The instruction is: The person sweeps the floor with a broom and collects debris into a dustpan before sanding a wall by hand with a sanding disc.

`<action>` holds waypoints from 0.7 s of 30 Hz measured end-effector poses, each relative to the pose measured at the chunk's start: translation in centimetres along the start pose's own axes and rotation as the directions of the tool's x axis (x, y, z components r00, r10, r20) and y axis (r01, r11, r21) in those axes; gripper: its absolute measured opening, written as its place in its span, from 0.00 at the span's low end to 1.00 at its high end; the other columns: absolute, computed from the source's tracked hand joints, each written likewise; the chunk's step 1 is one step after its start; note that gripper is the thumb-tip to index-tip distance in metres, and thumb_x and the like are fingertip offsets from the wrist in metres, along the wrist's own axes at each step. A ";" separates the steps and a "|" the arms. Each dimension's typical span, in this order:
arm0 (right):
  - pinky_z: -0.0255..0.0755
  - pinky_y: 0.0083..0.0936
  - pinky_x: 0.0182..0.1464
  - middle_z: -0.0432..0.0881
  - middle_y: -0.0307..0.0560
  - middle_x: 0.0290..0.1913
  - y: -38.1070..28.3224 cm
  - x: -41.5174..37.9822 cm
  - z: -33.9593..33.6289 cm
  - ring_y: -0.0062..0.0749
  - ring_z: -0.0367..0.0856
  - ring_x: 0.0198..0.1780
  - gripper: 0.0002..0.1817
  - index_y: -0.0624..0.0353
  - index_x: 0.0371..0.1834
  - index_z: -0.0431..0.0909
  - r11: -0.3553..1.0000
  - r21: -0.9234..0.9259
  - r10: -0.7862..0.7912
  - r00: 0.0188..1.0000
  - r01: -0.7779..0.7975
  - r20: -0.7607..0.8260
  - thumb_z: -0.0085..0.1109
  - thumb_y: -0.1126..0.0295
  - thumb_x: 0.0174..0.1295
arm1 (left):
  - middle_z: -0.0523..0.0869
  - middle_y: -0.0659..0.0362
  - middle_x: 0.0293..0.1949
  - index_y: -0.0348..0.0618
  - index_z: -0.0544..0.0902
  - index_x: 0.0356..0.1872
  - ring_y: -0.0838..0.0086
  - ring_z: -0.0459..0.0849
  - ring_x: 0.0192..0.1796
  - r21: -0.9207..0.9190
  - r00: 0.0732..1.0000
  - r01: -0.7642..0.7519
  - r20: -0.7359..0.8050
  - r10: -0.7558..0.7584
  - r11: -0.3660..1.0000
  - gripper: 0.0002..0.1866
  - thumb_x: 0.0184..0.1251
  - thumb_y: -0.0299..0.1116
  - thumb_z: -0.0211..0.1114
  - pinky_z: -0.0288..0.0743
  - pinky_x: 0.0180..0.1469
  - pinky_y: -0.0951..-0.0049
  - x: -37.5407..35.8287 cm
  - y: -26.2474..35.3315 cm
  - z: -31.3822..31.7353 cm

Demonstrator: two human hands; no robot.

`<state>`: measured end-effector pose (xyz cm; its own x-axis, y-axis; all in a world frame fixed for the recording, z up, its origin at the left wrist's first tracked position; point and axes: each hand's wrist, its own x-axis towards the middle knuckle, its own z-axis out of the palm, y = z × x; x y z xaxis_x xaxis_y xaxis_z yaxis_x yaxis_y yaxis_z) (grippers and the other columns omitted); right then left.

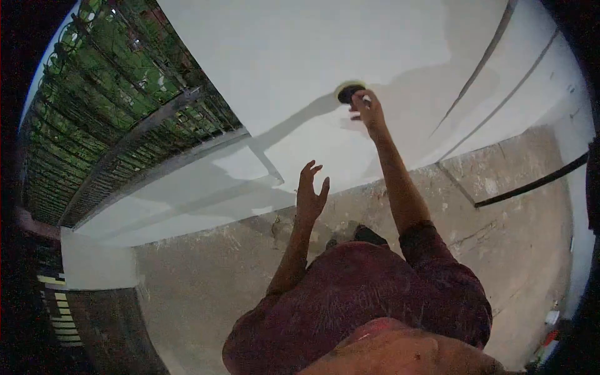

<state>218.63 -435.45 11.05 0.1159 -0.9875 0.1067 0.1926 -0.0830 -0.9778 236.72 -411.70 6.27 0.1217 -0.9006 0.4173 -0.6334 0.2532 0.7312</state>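
My right hand (370, 114) reaches up and forward, its fingers closed on a round black pad (349, 94) with a pale yellowish rim. The pad lies against the smooth white wall (300, 56), and a long shadow of the arm falls across the wall to its left. Lower down, my left hand (309, 195) is raised in front of the wall with its fingers apart and nothing in them.
At the left, a dark metal railing (119, 134) adjoins the wall, with green plants behind it. Below lies a stained concrete floor (206, 269), where my dark shoes (370, 235) stand near the wall's base. Small white and red items (550, 317) sit at the far right.
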 end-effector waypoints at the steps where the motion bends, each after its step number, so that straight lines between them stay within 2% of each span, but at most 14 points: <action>1: 0.81 0.33 0.35 0.82 0.46 0.40 -2.2 -0.5 0.3 0.32 0.85 0.41 0.17 0.50 0.55 0.68 0.998 0.069 -0.012 1.000 0.012 -0.002 0.61 0.59 0.70 | 0.70 0.48 0.68 0.45 0.75 0.60 0.52 0.70 0.70 -0.006 1.000 0.003 -0.006 -0.003 1.000 0.20 0.70 0.35 0.66 0.71 0.66 0.48 0.2 0.3 0.1; 2: 0.81 0.34 0.37 0.82 0.47 0.41 -4.5 -1.1 0.6 0.33 0.84 0.42 0.18 0.50 0.56 0.68 0.990 0.138 -0.024 1.000 0.024 -0.005 0.61 0.58 0.70 | 0.70 0.48 0.68 0.45 0.75 0.60 0.52 0.70 0.70 -0.012 1.000 0.006 -0.012 -0.006 1.000 0.20 0.70 0.35 0.66 0.71 0.66 0.49 0.3 0.9 0.2; 4: 0.80 0.35 0.38 0.82 0.47 0.42 -6.1 -1.3 0.6 0.35 0.84 0.43 0.20 0.51 0.57 0.68 0.994 0.099 -0.045 0.999 0.046 -0.016 0.62 0.57 0.69 | 0.71 0.48 0.67 0.44 0.75 0.60 0.52 0.71 0.70 -0.024 0.998 0.057 0.006 -0.057 0.998 0.19 0.70 0.35 0.66 0.71 0.67 0.50 0.4 1.7 0.1; 6: 0.80 0.34 0.38 0.81 0.47 0.43 -6.5 -1.5 0.7 0.35 0.84 0.43 0.21 0.52 0.58 0.68 0.998 0.062 -0.012 1.000 0.013 -0.019 0.63 0.58 0.69 | 0.71 0.48 0.66 0.44 0.76 0.59 0.53 0.71 0.69 0.007 1.000 0.018 -0.021 -0.018 1.000 0.19 0.70 0.34 0.66 0.71 0.67 0.51 0.2 1.6 0.2; 8: 0.80 0.34 0.39 0.82 0.45 0.42 -2.0 -1.4 -0.2 0.34 0.84 0.43 0.21 0.52 0.58 0.68 0.995 0.099 -0.006 1.000 0.006 -0.005 0.63 0.58 0.68 | 0.71 0.48 0.66 0.43 0.76 0.59 0.53 0.71 0.69 -0.007 0.999 -0.022 -0.043 0.022 1.000 0.19 0.70 0.33 0.66 0.71 0.67 0.51 -0.5 -0.3 0.9; 10: 0.79 0.34 0.40 0.82 0.44 0.42 1.8 -2.0 -0.7 0.33 0.83 0.44 0.20 0.50 0.57 0.69 0.982 0.085 0.171 0.985 -0.168 -0.029 0.63 0.58 0.68 | 0.71 0.48 0.66 0.43 0.75 0.59 0.53 0.71 0.69 -0.020 0.995 -0.067 -0.079 0.065 0.998 0.19 0.70 0.33 0.66 0.70 0.67 0.51 -0.8 -0.6 0.6; 11: 0.79 0.34 0.40 0.82 0.44 0.42 3.0 -2.0 -0.6 0.33 0.83 0.44 0.20 0.50 0.57 0.69 0.983 0.081 0.169 0.985 -0.167 -0.017 0.63 0.58 0.68 | 0.71 0.48 0.66 0.43 0.75 0.59 0.53 0.71 0.69 -0.005 0.997 -0.016 -0.072 0.015 1.000 0.20 0.69 0.33 0.66 0.70 0.67 0.52 -0.8 0.1 -0.2; 13: 0.78 0.34 0.41 0.83 0.44 0.41 4.2 -2.3 -0.4 0.32 0.82 0.42 0.18 0.49 0.55 0.70 0.946 -0.012 0.323 0.946 -0.323 -0.037 0.63 0.58 0.67 | 0.72 0.48 0.66 0.43 0.75 0.60 0.53 0.71 0.69 0.019 0.996 0.047 -0.076 -0.045 0.999 0.20 0.69 0.33 0.66 0.70 0.68 0.52 -1.1 0.3 -1.0; 14: 0.78 0.34 0.41 0.83 0.44 0.41 4.4 -1.6 -0.8 0.32 0.82 0.42 0.18 0.49 0.55 0.70 0.946 -0.014 0.324 0.946 -0.324 -0.017 0.63 0.58 0.67 | 0.72 0.48 0.66 0.44 0.75 0.60 0.53 0.71 0.69 0.032 0.996 0.041 -0.077 -0.038 0.999 0.20 0.69 0.33 0.66 0.70 0.68 0.53 -1.1 0.2 -1.4; 16: 0.77 0.32 0.40 0.83 0.43 0.42 3.6 -0.8 -1.4 0.31 0.82 0.40 0.17 0.49 0.53 0.71 0.979 0.100 0.171 0.984 -0.176 0.053 0.64 0.60 0.67 | 0.72 0.48 0.66 0.44 0.75 0.59 0.52 0.71 0.69 0.053 0.995 0.064 -0.084 -0.060 0.997 0.20 0.69 0.33 0.66 0.69 0.68 0.53 -2.1 -0.3 -1.7; 18: 0.80 0.32 0.37 0.84 0.46 0.40 -0.6 -0.9 -0.7 0.33 0.84 0.41 0.16 0.51 0.53 0.71 0.975 0.193 0.105 0.994 -0.109 0.033 0.64 0.62 0.67 | 0.72 0.48 0.66 0.44 0.75 0.60 0.52 0.71 0.70 0.089 0.995 0.017 -0.100 -0.008 0.996 0.20 0.69 0.33 0.67 0.69 0.69 0.53 -2.1 -1.4 -1.6; 20: 0.80 0.33 0.38 0.84 0.47 0.42 -5.8 -2.2 0.6 0.33 0.84 0.42 0.15 0.52 0.52 0.71 0.993 0.121 0.020 1.000 -0.017 -0.021 0.62 0.62 0.68 | 0.71 0.48 0.67 0.43 0.75 0.59 0.52 0.70 0.70 0.068 0.992 0.102 -0.082 -0.096 0.993 0.20 0.69 0.33 0.67 0.69 0.69 0.52 -2.2 -0.6 -2.1; 21: 0.80 0.33 0.39 0.84 0.48 0.45 -7.1 -2.2 0.7 0.34 0.84 0.42 0.13 0.52 0.53 0.71 0.994 0.094 0.055 0.998 -0.054 -0.006 0.60 0.64 0.69 | 0.71 0.48 0.67 0.43 0.75 0.59 0.52 0.70 0.70 0.063 0.992 0.095 -0.089 -0.089 0.993 0.20 0.69 0.34 0.67 0.69 0.68 0.52 -2.3 -0.4 -2.3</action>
<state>217.63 -432.57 17.90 0.1201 -0.9914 0.0516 0.2768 -0.0165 -0.9608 238.40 -408.97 6.28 0.2455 -0.8845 0.3967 -0.6658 0.1435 0.7322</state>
